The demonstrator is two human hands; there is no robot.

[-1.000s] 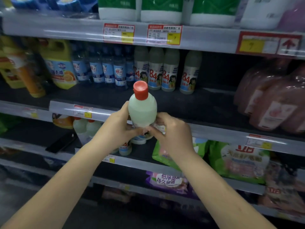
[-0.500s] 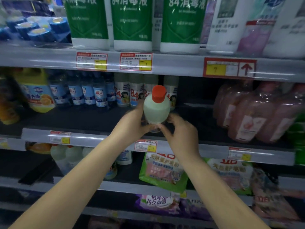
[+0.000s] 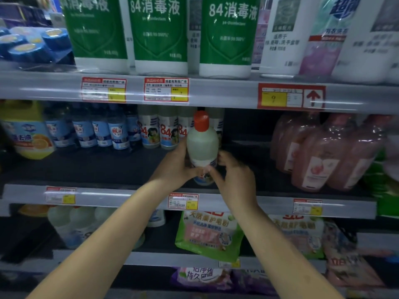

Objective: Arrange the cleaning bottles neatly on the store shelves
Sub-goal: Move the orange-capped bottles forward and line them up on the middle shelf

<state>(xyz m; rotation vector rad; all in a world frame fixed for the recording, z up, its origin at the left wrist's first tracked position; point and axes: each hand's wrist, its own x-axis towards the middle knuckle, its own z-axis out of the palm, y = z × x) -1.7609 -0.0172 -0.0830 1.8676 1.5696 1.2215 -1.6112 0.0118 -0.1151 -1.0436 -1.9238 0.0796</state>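
Observation:
A pale green bottle with a red cap [image 3: 201, 145] stands upright over the middle shelf [image 3: 108, 169], its back toward me. My left hand [image 3: 172, 167] grips its lower left side. My right hand [image 3: 234, 175] holds its lower right side with fingertips near the base. Just behind it stands a row of like bottles with "84" labels [image 3: 166, 130]. I cannot tell whether the bottle's base touches the shelf.
Blue-labelled bottles [image 3: 97, 130] and a yellow jug [image 3: 28, 134] fill the shelf's left. Pink bottles [image 3: 323, 152] stand at the right, with a dark gap between. Large green 84 jugs [image 3: 159, 35] sit on the shelf above. Green pouches [image 3: 209, 231] lie below.
Both hands have carried the bottle up and farther in, from in front of the shelf edge to over the middle shelf by the 84 row. The view has moved closer.

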